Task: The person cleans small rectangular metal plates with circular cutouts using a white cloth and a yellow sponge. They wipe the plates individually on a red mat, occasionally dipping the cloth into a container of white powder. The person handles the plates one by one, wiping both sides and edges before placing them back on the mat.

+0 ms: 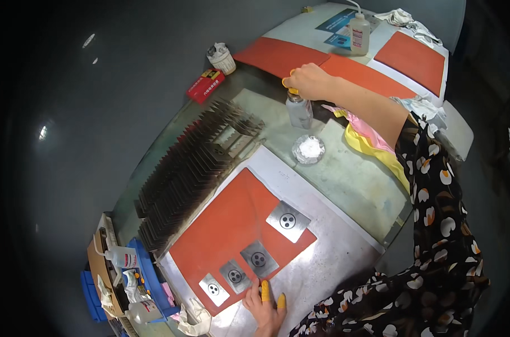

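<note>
At lower centre, the left hand (265, 310) rests loosely open beside a metal plate (259, 258), probably light, stiff, slippery: best held by edges. Upper centre, the right hand (310, 81) curls over a bottle (300, 114); its grip I cannot tell.

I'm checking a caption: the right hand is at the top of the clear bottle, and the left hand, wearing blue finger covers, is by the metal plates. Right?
Not quite: in the head view, the left hand by the metal plates wears yellow finger covers, not blue. The rest holds.
</note>
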Demonstrator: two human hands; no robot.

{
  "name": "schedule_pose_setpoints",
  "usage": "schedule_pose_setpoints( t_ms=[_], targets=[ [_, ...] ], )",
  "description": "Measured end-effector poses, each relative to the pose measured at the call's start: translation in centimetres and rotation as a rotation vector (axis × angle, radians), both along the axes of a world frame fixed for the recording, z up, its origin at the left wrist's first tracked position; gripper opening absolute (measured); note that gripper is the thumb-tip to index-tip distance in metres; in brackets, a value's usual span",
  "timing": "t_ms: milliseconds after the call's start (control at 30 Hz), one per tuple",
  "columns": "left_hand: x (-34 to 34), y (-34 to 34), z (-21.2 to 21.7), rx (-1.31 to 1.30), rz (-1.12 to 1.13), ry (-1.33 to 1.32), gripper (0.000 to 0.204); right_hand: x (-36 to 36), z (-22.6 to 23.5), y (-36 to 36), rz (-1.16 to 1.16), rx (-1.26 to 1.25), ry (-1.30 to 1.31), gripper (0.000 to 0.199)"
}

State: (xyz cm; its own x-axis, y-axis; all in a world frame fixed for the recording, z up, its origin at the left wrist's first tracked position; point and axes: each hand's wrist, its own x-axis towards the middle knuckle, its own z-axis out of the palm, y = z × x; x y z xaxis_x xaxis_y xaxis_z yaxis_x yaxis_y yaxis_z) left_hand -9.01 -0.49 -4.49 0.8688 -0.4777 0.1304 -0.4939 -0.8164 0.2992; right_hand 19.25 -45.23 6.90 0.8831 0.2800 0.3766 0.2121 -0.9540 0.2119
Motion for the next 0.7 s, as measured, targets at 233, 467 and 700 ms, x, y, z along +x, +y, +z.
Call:
schedule_pose_setpoints(
  t_ms=[233,467,700],
  targets=[
    [-0.6,0.1,-0.2,0.036,0.033,-0.030,0.058,-6.3,-3.7,1.3,-0.127,0.223,0.076,0.017],
    [0.3,-0.6,0.0,0.032,0.052,0.044,0.055,-6.3,-15.1,-1.0,-0.086,0.594,0.145,0.016],
    [-0.2,0.3,-0.2,0.028,0.035,-0.028,0.056,-8.0,-11.0,0.5,-0.200,0.363,0.158,0.014]
  ],
)
